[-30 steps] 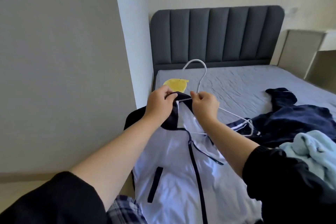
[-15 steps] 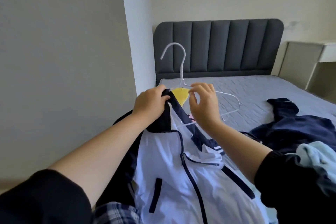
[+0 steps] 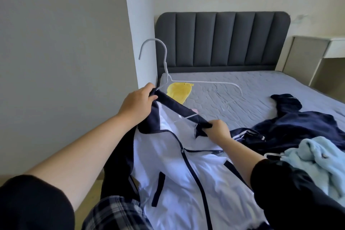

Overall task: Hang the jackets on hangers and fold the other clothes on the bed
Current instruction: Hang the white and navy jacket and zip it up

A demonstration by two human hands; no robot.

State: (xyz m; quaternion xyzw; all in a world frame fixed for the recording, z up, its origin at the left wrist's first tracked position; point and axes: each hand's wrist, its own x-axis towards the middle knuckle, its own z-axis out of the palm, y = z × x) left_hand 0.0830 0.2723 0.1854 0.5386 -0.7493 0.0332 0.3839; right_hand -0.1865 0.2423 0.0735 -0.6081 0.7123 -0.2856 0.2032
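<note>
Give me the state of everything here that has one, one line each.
White jacket, zip partly open, collar stretched between both grips.
Hanger, hook up, one shoulder inside the collar, the other out.
Left grip, holds the collar's left end.
Right grip, holds the collar's right end.
Navy garment, unfolded on the bed.
Light blue garment, crumpled, unfolded.

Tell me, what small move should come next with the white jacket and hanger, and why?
Probably the right hand should pull its side of the navy collar up over the bare far arm of the hanger. The left hand grips the collar where the near end goes in, but the other arm sticks out uncovered above the bed.
</note>
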